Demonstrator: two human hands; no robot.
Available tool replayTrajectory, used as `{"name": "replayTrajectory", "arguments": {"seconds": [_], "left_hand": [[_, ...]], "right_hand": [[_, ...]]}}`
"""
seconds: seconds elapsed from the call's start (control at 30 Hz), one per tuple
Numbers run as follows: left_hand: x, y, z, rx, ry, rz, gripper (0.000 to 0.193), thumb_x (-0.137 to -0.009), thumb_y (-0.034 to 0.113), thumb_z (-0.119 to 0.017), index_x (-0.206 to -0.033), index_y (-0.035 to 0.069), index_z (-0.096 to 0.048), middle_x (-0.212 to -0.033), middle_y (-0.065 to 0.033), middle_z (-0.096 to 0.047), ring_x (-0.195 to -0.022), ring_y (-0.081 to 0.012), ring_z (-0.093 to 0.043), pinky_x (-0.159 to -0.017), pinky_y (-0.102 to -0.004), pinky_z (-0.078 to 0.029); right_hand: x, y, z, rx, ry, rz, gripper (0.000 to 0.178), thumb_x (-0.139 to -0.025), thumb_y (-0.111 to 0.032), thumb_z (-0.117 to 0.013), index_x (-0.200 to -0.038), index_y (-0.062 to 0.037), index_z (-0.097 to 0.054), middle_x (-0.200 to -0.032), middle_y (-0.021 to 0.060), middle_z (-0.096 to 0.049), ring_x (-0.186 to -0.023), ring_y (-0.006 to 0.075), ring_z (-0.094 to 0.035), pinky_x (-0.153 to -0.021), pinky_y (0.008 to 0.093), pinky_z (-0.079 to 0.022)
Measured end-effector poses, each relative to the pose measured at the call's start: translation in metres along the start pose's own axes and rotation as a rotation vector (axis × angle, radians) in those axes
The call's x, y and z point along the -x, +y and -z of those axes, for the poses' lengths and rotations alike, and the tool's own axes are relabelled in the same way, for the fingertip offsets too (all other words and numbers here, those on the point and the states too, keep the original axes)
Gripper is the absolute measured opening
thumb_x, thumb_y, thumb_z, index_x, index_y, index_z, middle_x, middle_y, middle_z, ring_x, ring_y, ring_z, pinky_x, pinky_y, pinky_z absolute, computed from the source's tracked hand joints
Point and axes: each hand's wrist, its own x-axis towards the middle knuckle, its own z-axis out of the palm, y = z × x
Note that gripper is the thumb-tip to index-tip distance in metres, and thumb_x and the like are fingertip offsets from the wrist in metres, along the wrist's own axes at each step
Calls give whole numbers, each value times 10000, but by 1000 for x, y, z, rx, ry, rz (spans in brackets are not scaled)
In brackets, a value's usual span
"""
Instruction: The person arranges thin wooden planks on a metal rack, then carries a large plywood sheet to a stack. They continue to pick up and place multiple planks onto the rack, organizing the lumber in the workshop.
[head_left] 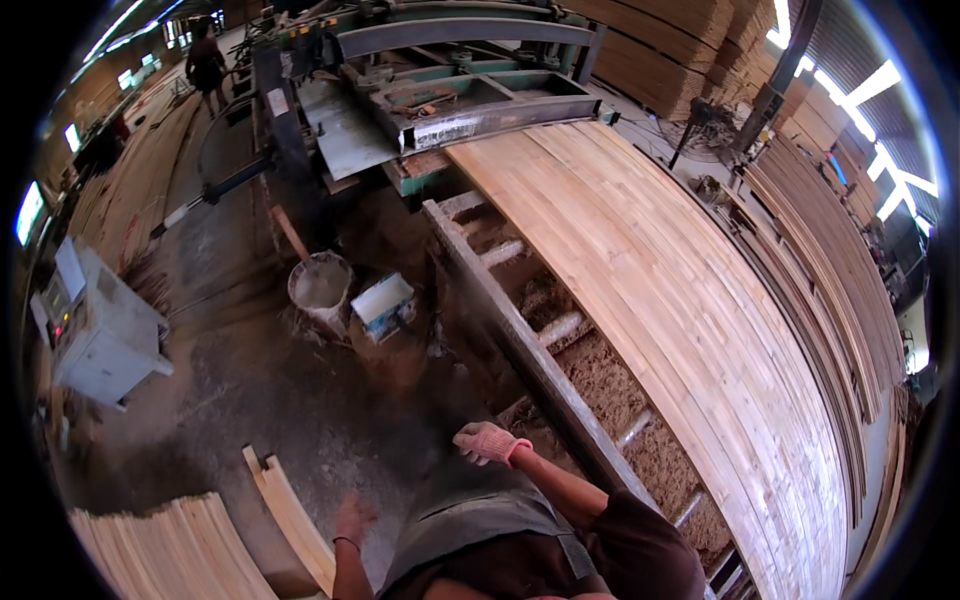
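- A pair of narrow pale wood strips (295, 525) lies side by side at the lower left, one end slightly longer than the other, nearest to the left hand.
- The left hand (355, 520), with a dark band at its wrist, hangs just to the right of these strips; it is motion-blurred, so I cannot tell whether it is released or grasping.
- A larger row of pale wood strips (185, 545) sits farther left, its ends uneven.
- The right hand (487, 443), in a pink knit glove, is in front of the grey apron (480, 515) with fingers curled inward; I cannot tell whether it grips anything.
- Near the right hand runs the long side rail (538, 352) of a roller conveyor, its metal rollers (565, 328) showing above heaped wood shavings (605, 385).
- On the conveyor rests a wide wooden panel (660, 320) of many long strips laid edge to edge.
- Ahead on the floor stand a grimy bucket (330, 318) with a wooden stick (290, 232) leaning in it and, just beside it, a white-and-blue container (385, 305).
- A pale control cabinet (105, 335) with small lit lamps stands at the far left.
- Beyond are a steel machine frame (500, 120), stacked boards (650, 60) and, upper left, another person (206, 65).
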Motion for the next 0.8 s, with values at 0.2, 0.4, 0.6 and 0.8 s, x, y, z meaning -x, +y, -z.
{"name": "replayTrajectory", "arguments": {"seconds": [0.2, 0.4, 0.6, 0.8], "left_hand": [[127, -125, -27, 236, 21, 235, 419, -1002, 513, -503, -790, 179, -363, -737, -85, -528, -569, -215, -527, -474, -333, -416], [246, -313, -30, 502, 43, 308, 607, -975, 606, -502, -1178, 36, -546, -966, -175, -666, -714, -307, -666, -607, -421, -529], [364, -381, -90, 378, 364, 403, 457, -1001, 513, -509, -728, 191, -333, -629, 11, -311, -463, -150, -331, -388, -289, -208], [420, -423, -79, 434, 260, 237, 420, -962, 540, -587, -769, 180, -486, -675, -16, -507, -507, -180, -489, -473, -323, -373]], "right_hand": [[50, 92, -8, 614, 61, 516, 331, -1001, -346, -637, -1180, -71, -686, -1006, 84, -692, -895, 228, -687, -767, 331, -568], [173, 137, -56, 649, -221, 382, 481, -996, -489, -589, -1259, -105, -712, -1296, 137, -690, -1232, 324, -637, -1068, 395, -472], [267, 247, -63, 796, -316, 291, 470, -982, -466, -578, -1227, -96, -734, -1235, 144, -717, -1214, 338, -643, -1051, 393, -478], [295, 316, -44, 974, -329, 435, 385, -1002, -353, -560, -1238, -96, -723, -1284, 144, -688, -1209, 357, -640, -1037, 421, -499]]}}
